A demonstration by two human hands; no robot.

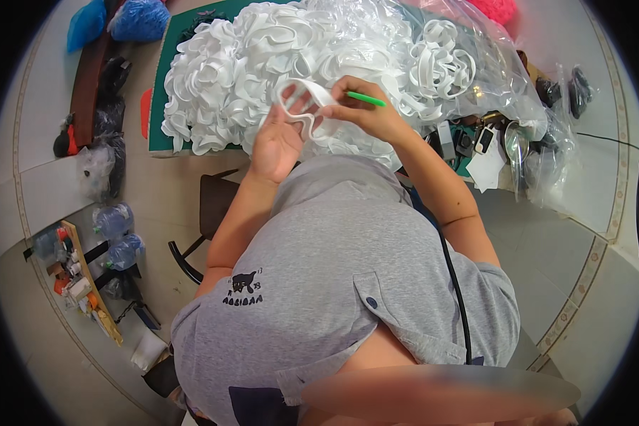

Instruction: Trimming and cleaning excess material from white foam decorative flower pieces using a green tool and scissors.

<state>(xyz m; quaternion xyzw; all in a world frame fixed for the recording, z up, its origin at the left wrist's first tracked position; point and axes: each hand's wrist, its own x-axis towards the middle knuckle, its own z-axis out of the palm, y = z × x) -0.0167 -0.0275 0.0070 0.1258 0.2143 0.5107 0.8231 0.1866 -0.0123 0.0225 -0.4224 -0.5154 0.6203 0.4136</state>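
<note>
I see my left hand (277, 138) cupped under a soft white looped band (302, 106), fingers closed on it; my right hand (366, 106) pinches a thin green stick (366, 99) beside it. The heaped white bands (263, 64) crowd the green table's (160, 138) edge, leaving little room.

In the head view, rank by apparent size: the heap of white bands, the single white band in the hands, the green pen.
1. heap of white bands
2. single white band, held in both hands
3. green pen, in the right hand

Hands (280, 138) on, apparently, white band (302, 117)
</note>
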